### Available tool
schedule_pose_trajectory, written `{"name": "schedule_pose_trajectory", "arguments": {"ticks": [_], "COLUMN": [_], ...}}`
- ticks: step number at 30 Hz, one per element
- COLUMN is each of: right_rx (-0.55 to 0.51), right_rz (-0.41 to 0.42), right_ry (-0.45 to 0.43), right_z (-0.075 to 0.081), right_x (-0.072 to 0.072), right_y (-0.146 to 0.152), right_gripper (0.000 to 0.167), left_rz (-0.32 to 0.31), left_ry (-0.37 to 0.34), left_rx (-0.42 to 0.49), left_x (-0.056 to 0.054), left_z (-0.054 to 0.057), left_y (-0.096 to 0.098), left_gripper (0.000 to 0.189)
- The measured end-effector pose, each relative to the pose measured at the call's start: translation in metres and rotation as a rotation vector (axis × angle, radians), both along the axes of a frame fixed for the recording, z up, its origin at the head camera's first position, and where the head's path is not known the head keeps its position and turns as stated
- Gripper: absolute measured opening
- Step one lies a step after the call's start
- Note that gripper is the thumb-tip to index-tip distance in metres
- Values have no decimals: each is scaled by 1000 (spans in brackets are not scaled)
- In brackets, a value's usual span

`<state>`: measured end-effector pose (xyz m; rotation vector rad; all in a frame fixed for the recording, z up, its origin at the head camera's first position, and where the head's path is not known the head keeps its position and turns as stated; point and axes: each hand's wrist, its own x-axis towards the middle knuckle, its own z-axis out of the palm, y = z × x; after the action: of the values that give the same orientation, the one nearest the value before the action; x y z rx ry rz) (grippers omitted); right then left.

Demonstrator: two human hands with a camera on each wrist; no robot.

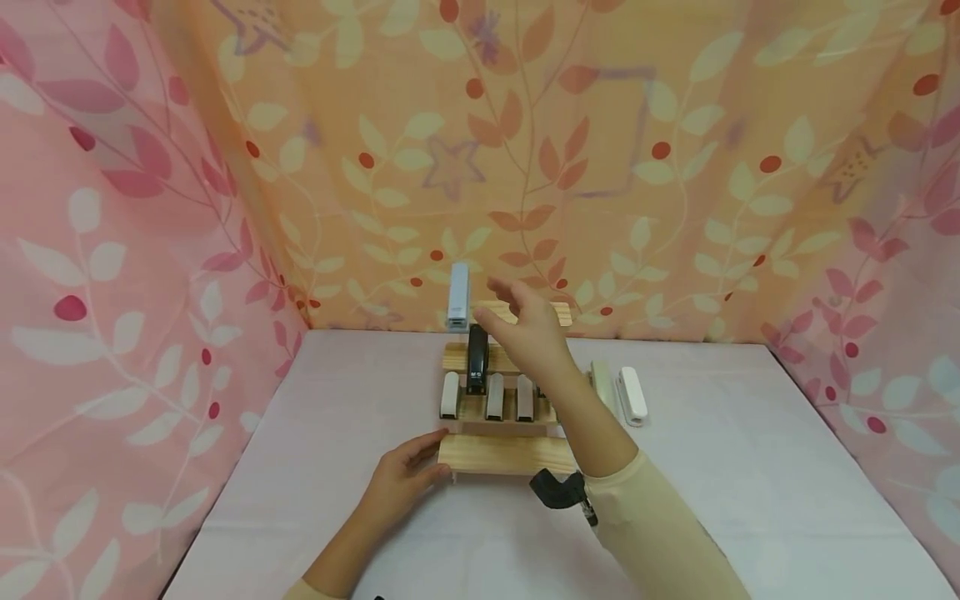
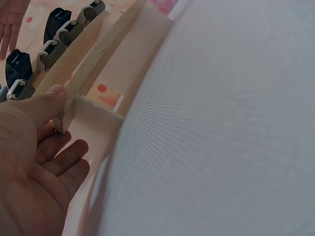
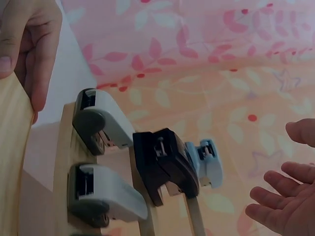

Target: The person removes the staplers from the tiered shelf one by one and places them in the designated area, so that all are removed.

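A stepped wooden rack (image 1: pixel 506 455) bears staplers on its tiers. My left hand (image 1: pixel 405 471) grips the left end of its lowest board, thumb on top and fingers below in the left wrist view. On the top tier stands a light blue stapler (image 1: pixel 459 297). My right hand (image 1: pixel 531 329) is just right of it, fingers spread and holding nothing. One tier down is a black stapler (image 1: pixel 477 358). Below that come a white stapler (image 1: pixel 450 395) and grey staplers (image 1: pixel 495 397) in a row; my right forearm hides the row's right end in the head view.
Right of the rack, a white stapler (image 1: pixel 632 396) and a pale green stapler (image 1: pixel 602 385) lie on the white tablecloth (image 1: pixel 705 450). Behind the table hangs a patterned orange curtain (image 1: pixel 360 217), with pink ones at both sides. A black strap (image 1: pixel 558 490) is at my right wrist.
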<state>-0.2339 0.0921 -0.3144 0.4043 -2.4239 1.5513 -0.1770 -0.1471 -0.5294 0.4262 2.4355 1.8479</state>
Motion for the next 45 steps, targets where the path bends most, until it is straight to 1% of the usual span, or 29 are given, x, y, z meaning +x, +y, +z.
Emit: {"name": "schedule_pose_trajectory", "arguments": {"ticks": [4, 7, 11, 14, 17, 21, 23, 25, 28, 33, 39, 41, 45], "right_rx": [-1, -1, -3, -7, -4, 13, 38, 63, 95, 147, 159, 162, 154], "right_rz": [-25, -45, -65, -80, -92, -79, -76, -78, -90, -122, -130, -130, -128], "right_ry": [-24, -50, -90, -122, -130, -100, -94, -100, -116, -120, -107, -110, -117], "right_z": [-2, -6, -14, -22, -29, -35, -36, -37, -38, -38, -36, -35, -34], "right_x": [-12, -20, -30, -37, -42, -47, -49, -51, -53, -55, -52, -51, -51], "right_y": [-14, -23, -32, -37, -40, -43, -44, -45, -48, -51, -51, -50, -48], "right_gripper": [62, 71, 81, 85, 84, 75, 74, 79, 84, 86, 76, 72, 70], "left_rz": [-5, -8, -11, -13, -12, -11, -10, -12, -16, -25, -39, -34, -21], "left_ry": [14, 20, 25, 22, 12, 4, 2, 0, -1, 11, 32, 25, 15], "left_rx": [3, 2, 8, 14, 15, 33, 43, 49, 43, 24, 16, 10, -5], "left_x": [0, -1, -1, -1, 0, 1, 2, 2, 1, -1, 0, 0, 0], "left_z": [0, -1, -2, -3, -3, -3, -3, -2, -2, -4, -3, -2, -2], "left_y": [0, 0, 0, -1, 0, 0, 0, 0, 0, -1, -1, -1, -1], "left_gripper": [57, 56, 56, 56, 56, 56, 56, 56, 56, 57, 58, 58, 58]}}
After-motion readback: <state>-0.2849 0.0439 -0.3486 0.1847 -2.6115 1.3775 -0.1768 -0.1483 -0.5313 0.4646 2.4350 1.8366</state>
